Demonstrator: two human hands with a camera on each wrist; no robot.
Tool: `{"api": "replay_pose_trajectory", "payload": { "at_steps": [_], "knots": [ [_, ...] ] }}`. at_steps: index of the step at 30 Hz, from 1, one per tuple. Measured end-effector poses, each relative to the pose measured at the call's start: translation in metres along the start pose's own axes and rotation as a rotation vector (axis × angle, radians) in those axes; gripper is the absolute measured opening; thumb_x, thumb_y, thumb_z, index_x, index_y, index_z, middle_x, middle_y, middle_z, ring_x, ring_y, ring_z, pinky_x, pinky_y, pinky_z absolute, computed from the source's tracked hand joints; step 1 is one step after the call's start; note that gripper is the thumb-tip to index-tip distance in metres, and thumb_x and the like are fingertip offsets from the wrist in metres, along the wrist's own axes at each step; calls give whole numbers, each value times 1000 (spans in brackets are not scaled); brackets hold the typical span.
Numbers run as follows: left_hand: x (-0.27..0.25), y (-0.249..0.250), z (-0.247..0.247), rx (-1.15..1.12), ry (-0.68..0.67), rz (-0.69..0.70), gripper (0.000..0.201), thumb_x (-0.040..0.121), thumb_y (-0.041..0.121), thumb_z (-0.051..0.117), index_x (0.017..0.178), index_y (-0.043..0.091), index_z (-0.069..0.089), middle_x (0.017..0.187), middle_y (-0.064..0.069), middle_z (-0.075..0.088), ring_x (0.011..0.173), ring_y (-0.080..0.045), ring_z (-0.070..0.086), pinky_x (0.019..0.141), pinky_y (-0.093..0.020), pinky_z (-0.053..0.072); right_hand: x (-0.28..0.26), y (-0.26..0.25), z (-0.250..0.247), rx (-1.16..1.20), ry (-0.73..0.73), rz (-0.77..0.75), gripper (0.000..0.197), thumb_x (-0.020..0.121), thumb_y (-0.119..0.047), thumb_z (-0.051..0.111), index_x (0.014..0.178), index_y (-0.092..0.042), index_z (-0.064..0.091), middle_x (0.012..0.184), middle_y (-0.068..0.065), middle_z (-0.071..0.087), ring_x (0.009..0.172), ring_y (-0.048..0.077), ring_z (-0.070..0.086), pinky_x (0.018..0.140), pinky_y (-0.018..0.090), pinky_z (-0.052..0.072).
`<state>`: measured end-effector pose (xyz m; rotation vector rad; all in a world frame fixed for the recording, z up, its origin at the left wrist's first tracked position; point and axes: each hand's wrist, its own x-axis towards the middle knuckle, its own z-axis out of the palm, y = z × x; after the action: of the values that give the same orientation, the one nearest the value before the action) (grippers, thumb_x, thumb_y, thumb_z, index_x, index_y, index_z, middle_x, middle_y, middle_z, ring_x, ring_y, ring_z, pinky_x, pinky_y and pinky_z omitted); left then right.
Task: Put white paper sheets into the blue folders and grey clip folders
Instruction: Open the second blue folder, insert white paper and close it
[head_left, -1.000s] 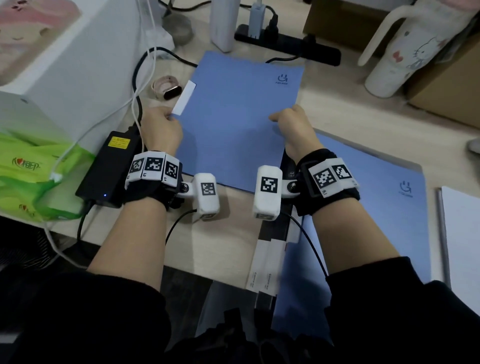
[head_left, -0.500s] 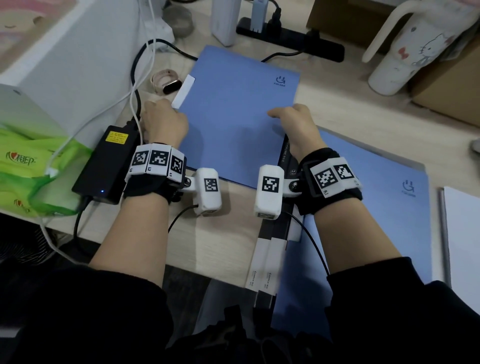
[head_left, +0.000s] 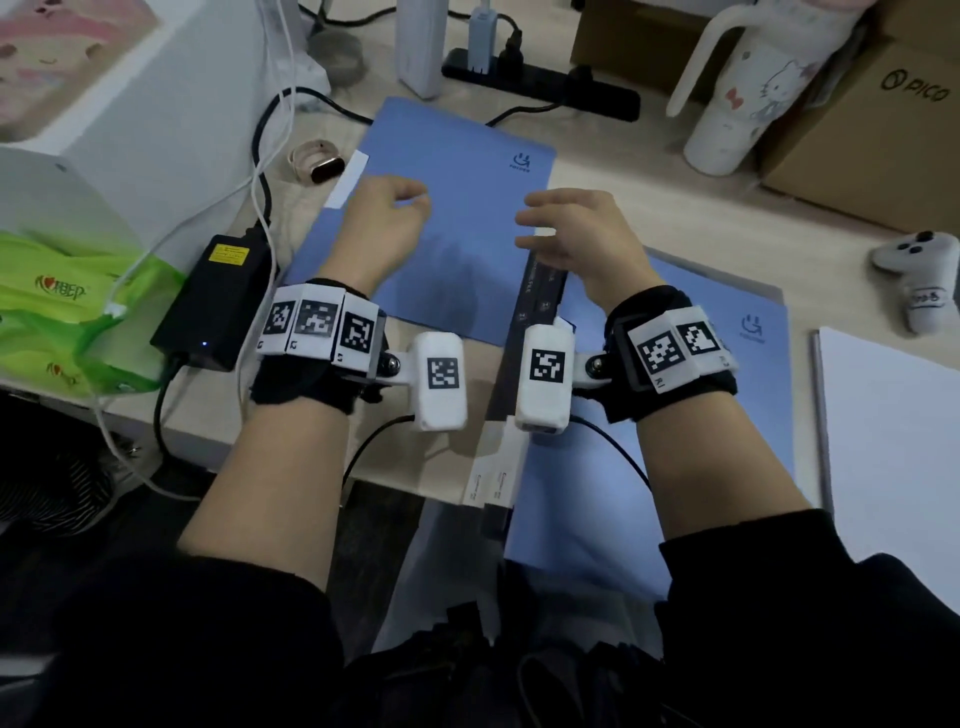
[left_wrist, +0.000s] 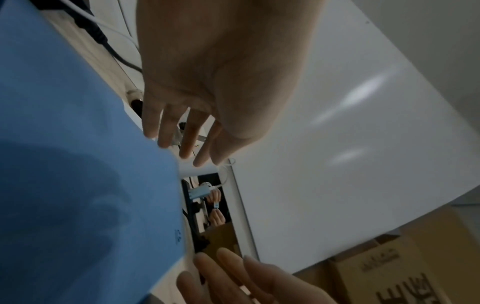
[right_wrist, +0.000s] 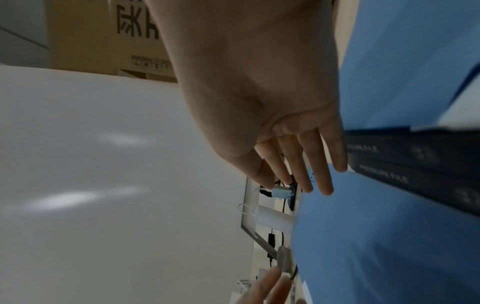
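Down by the near edge of the table (head_left: 447, 457): two grey clip folders (head_left: 540, 291), dark and thin, side by side, long way pointing off from the body, near ends poking out past the edge. Right next to them, a second blue folder (head_left: 727, 415), flat and shut, tucked a bit under them on its left side. Further right, well apart from both hands, the white paper (head_left: 893, 467), a flat stack, long way also running near to far.

A little further out, both hands up over the first blue folder (head_left: 467, 249). Left hand (head_left: 382, 228) over its left part, fingers softly bent, holding nothing. Right hand (head_left: 576, 234) over its right edge, fingers loose and a bit spread, holding nothing too. Cannot tell from these views whether either one touches the cover.

Under and past the hands, that first blue folder, shut and flat, long way going off from the body and leaning a bit to the right. White label strip on its left edge, small logo at the far right corner.

Best guess for the next move: open this folder from the right edge, then fetch paper. Paper off to the right, so right hand nearer, a sideways reach across the clip folders and the second blue folder. Left hand better placed to hold the cover.
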<state>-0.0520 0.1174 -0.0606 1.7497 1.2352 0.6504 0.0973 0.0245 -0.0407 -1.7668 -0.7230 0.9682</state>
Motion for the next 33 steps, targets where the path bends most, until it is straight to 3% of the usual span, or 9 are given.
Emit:
{"api": "replay_pose_trajectory", "payload": {
  "at_steps": [3,10,14,17,19,22,24,28,33],
  "knots": [
    [-27,15,10,-61,-126,16,30,98,16,45,122,5,58,109,-3,57,93,-7,51,75,-17,41,-23,0,-12,-51,-38,-48,29,91,-11,55,119,-7,60,119,14,65,84,18,67,74,26,46],
    [-78,32,40,-101,-324,-8,22,99,19,44,111,13,61,106,-1,58,95,-12,57,84,-27,46,-72,16,-43,-103,-7,-77,18,90,-14,57,106,-12,65,114,12,68,83,17,68,74,25,45],
    [-97,26,67,-45,-367,-68,13,94,14,45,84,19,53,90,-6,47,85,-15,43,77,-30,36,-88,38,-63,-140,64,-75,29,91,-13,56,120,-9,61,116,7,63,89,16,63,56,4,44],
    [-108,23,85,-12,-301,-108,27,92,10,45,70,24,41,80,-4,41,86,-15,35,62,-26,29,-98,60,-81,-165,146,-55,31,90,-13,57,120,-9,61,106,3,59,87,13,57,59,10,42],
    [-114,22,93,-20,-270,-167,36,92,9,45,63,26,31,73,1,39,87,-18,39,63,-27,35,-102,77,-93,-164,216,-14,34,88,-13,59,122,-10,60,114,5,60,100,16,58,72,17,47],
    [-122,17,101,16,-280,-186,14,88,16,47,78,8,51,95,-15,58,94,-31,57,79,-39,46,-106,98,-108,-254,320,72,53,83,-17,62,134,-13,50,135,10,51,130,24,45,105,40,41],
    [-123,11,108,40,-268,-181,35,75,25,45,96,0,55,107,-22,62,100,-38,60,87,-44,48,-111,111,-119,-334,380,142,72,79,-22,64,144,-17,34,146,10,38,139,30,32,111,51,32],
    [-123,1,116,38,-190,-176,42,66,28,38,98,9,57,111,-21,61,105,-43,56,92,-49,49,-120,130,-132,-235,426,150,81,62,-27,69,136,-12,40,136,11,48,124,32,49,102,45,44],
    [-117,-16,126,9,-157,-157,46,64,20,36,103,30,58,107,-8,65,101,-38,60,88,-53,52,-124,135,-143,-148,431,117,59,76,-5,67,130,-7,43,128,10,55,115,26,56,97,37,47]
  ]
}}
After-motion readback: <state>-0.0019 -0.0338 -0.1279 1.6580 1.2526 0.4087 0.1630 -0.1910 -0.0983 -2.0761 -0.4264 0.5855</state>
